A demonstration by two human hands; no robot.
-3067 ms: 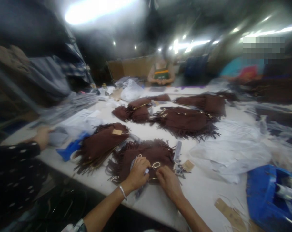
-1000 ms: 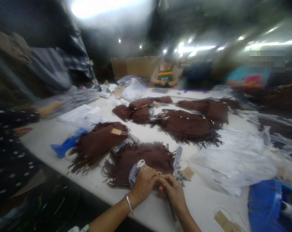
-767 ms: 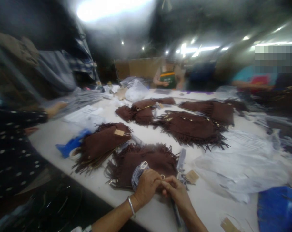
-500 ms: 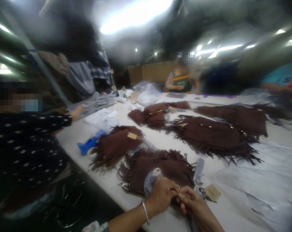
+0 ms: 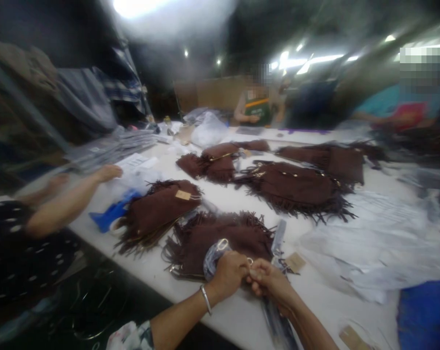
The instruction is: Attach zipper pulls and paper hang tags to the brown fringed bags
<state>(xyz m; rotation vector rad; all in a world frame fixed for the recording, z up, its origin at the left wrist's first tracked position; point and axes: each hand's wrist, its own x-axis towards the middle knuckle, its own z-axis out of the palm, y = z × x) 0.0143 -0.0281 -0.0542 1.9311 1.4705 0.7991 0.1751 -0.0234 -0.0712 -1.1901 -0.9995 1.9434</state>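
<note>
A brown fringed suede bag [image 5: 220,240] lies on the white table [image 5: 241,316] right in front of me. My left hand [image 5: 229,274], a bangle on its wrist, is closed on a grey wrapped strap [image 5: 212,253] with a metal clasp at its end. My right hand [image 5: 271,284] is closed too, pinching a small metal ring [image 5: 249,261] where the two hands meet. A cardboard tag [image 5: 295,261] lies just right of the bag.
More brown fringed bags [image 5: 296,187] are spread over the table, one [image 5: 157,211] to my left beside a blue tape dispenser [image 5: 112,214]. White wrapping sheets [image 5: 380,243] and a blue bin [image 5: 427,313] sit right. A co-worker's arm [image 5: 70,199] reaches in from the left; other people stand across.
My hands have stayed together on the strap and ring over the bag. The co-worker's arm at left has stretched farther over the table. My view has swung about.
</note>
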